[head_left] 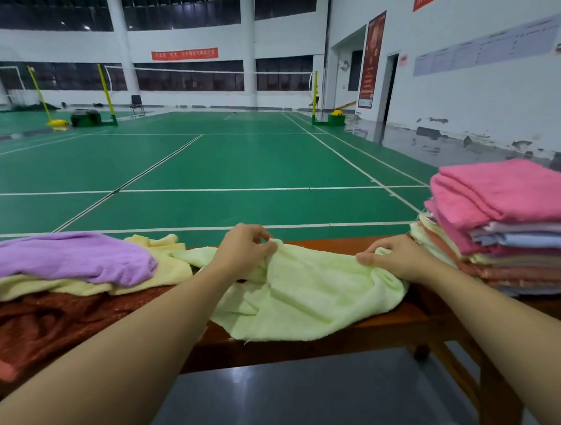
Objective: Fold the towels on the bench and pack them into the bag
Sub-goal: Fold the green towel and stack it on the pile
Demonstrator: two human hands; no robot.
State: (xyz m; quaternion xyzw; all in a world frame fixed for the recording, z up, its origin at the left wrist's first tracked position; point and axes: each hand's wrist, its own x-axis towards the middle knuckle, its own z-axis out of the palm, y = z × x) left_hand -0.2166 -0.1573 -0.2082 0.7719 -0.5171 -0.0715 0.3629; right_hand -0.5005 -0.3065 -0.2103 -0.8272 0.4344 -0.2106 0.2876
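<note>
A pale green towel (305, 296) lies rumpled across the middle of the wooden bench (393, 324), its near edge hanging over the front. My left hand (243, 252) pinches its far left edge. My right hand (395, 257) pinches the far right edge. At the left sits a heap of unfolded towels: a purple towel (67, 255) on top, a cream towel (162, 271) under it, a rust-red towel (46, 325) lowest. A stack of folded towels (507, 226), pink on top, stands at the bench's right end. No bag is in view.
Beyond the bench stretches a green badminton court (230, 166) with white lines, nets and yellow posts (108, 95). A grey floor (298, 397) lies below the bench's front edge. A bench leg (501, 407) slants down at the right.
</note>
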